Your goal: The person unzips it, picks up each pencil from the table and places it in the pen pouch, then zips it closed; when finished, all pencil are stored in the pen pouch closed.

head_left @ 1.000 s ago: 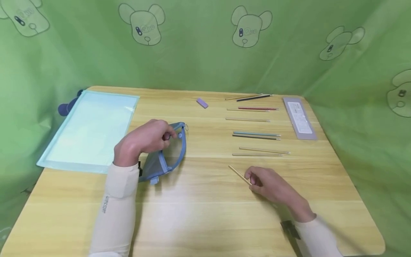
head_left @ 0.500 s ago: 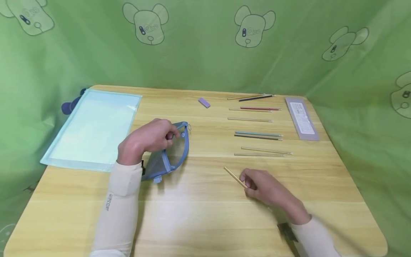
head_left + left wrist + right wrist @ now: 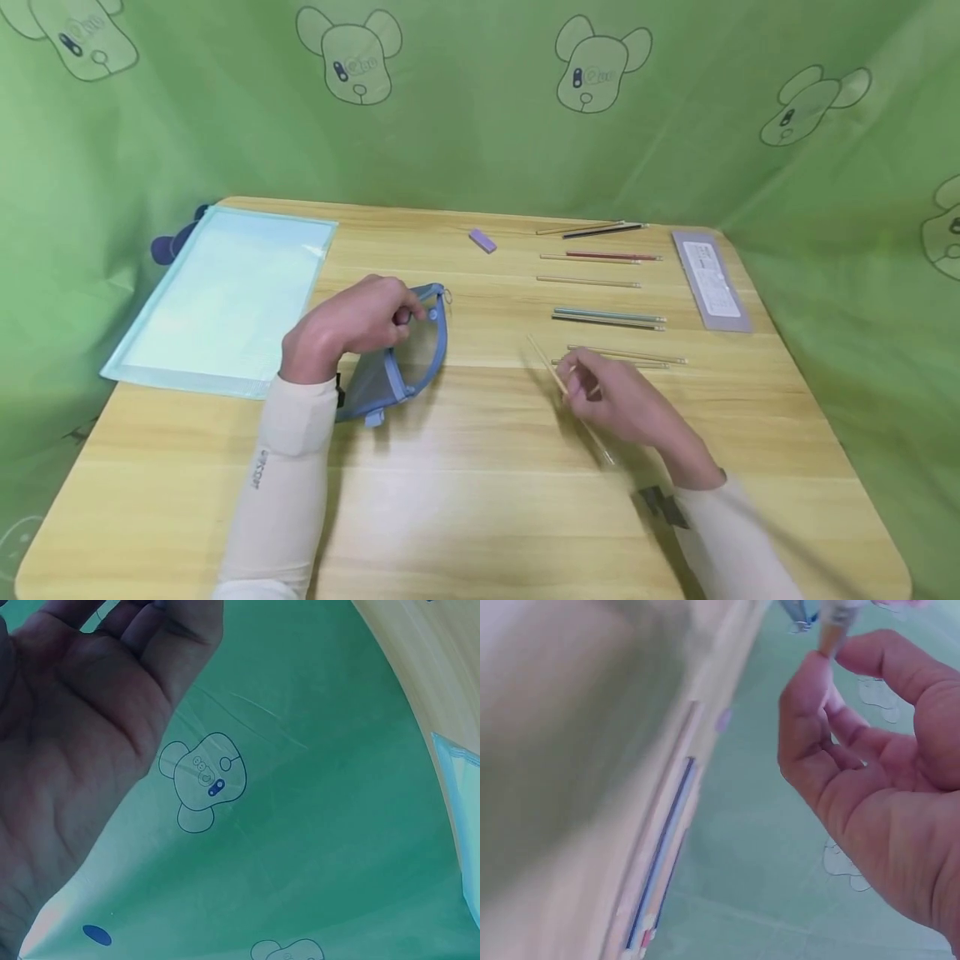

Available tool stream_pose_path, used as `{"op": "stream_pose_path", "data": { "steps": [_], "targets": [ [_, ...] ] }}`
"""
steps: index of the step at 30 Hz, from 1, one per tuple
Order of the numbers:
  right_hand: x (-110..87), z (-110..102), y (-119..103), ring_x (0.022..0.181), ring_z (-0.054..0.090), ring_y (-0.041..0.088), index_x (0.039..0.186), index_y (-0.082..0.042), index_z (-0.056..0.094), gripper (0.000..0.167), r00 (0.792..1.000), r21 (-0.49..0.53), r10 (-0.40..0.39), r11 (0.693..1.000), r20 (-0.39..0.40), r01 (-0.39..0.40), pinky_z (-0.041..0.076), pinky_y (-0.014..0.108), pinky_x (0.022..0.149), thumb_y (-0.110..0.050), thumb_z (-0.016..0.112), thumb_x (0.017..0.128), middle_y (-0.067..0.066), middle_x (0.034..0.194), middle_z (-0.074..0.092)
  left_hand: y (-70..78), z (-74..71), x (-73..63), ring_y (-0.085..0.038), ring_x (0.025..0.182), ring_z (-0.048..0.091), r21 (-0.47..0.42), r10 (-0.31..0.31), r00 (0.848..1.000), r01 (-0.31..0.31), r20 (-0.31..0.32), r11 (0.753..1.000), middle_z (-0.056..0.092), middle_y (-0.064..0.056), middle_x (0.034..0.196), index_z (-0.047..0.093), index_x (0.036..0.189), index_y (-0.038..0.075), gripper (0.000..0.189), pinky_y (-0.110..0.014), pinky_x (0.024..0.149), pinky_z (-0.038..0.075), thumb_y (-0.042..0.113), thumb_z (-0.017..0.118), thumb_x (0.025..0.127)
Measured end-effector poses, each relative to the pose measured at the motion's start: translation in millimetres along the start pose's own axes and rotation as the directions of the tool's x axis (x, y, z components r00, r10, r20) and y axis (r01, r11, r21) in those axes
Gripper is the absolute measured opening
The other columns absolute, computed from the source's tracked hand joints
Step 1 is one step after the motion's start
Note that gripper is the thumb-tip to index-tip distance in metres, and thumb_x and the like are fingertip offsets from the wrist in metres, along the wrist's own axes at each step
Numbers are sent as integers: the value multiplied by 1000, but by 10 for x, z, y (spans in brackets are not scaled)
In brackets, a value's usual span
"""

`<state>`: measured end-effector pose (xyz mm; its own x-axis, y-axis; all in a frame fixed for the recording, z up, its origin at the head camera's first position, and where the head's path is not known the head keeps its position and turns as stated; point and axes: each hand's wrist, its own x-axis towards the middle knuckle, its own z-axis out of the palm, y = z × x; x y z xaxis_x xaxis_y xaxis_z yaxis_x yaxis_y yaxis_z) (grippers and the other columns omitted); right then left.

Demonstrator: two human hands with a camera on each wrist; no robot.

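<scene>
My left hand (image 3: 360, 317) grips the upper edge of a blue mesh zip pouch (image 3: 363, 387), holding it tilted with its mouth spread towards the right. In the left wrist view the pouch is out of sight beyond my fingers. Between thumb and fingertips, my right hand (image 3: 618, 396) pinches a natural-wood pencil (image 3: 545, 360) above the table. It slants, with its eraser end nearer me. In the right wrist view that pencil (image 3: 832, 634) shows close up and blurred. Behind this hand lie two more natural-wood pencils (image 3: 637, 352), partly covered by it.
Further back lie a teal pencil (image 3: 607, 314), a dark pencil beside it, a red pencil (image 3: 615, 255) and several others. A purple eraser (image 3: 482, 241) sits near the back edge. The lilac packet (image 3: 711, 282) is at right, the light-blue zip folder (image 3: 225, 300) at left.
My right hand has moved up and away from me with the pencil, which has turned steeper and now shows its eraser end. The left hand keeps its grip on the pouch.
</scene>
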<state>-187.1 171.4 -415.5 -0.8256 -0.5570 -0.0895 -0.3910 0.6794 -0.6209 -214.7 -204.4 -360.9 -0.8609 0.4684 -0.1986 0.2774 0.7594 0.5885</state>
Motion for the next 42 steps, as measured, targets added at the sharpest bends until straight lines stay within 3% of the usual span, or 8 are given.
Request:
{"op": "stream_pose_path", "data": {
  "steps": [4,9,14,18,21,30,36,42],
  "targets": [
    [206,-34,-95,90,65,14,120,-3,65,29,999,83,-33,996,-35,36,59,21,80,4,69,91,5,95,69,-1,-1,-7,-11,62,36,-9,-5,1000,5,-1,1000,42,-1,73,76,129,0,47,-26,62,37,-11,54,89],
    [493,-19,-263,94,65,19,125,0,63,37,999,221,-43,974,5,41,57,22,86,8,62,89,9,99,68,6,-2,-14,-11,61,34,-2,-1,1000,1,-17,1000,40,1,71,78,126,0,45,-27,63,37,-10,54,88],
    [727,-11,-388,94,65,22,131,1,59,42,994,321,-24,947,109,-12,57,25,84,7,62,90,16,103,69,18,5,13,-10,59,30,9,7,1000,-7,-27,1000,40,1,70,78,125,0,44,-29,64,36,-8,54,89],
    [875,43,-458,89,65,23,133,2,56,42,974,401,-27,914,226,-67,61,32,80,5,62,91,20,103,69,10,9,45,-10,59,32,14,3,1000,-3,-27,1000,41,2,69,78,126,0,42,-29,65,36,-7,56,90],
    [978,112,-505,84,64,20,134,3,55,42,963,454,-39,886,267,-90,61,33,78,2,61,92,18,100,68,3,10,66,-10,61,35,15,2,1000,-2,-29,1000,42,2,69,78,125,0,42,-29,66,38,-7,57,89],
    [1248,380,-586,76,58,17,137,0,51,44,965,602,-41,788,257,-127,53,26,69,5,57,94,7,89,61,-31,74,156,-11,62,41,-2,22,999,-22,-25,1000,46,0,70,77,126,-3,42,-27,64,40,-9,59,88],
    [1361,480,-594,78,60,19,140,-4,54,43,980,600,19,788,198,-137,55,30,71,4,56,98,11,94,64,-42,149,244,-11,63,41,6,52,998,-52,-44,999,46,1,70,78,123,-1,41,-27,66,40,-10,60,87],
    [1428,535,-546,83,62,17,131,-1,63,34,983,612,112,771,144,-177,61,29,78,4,54,98,10,102,59,-40,237,359,-12,68,47,19,77,996,-76,-43,997,52,0,74,78,123,-1,38,-26,66,42,-8,63,89]
  ]
}}
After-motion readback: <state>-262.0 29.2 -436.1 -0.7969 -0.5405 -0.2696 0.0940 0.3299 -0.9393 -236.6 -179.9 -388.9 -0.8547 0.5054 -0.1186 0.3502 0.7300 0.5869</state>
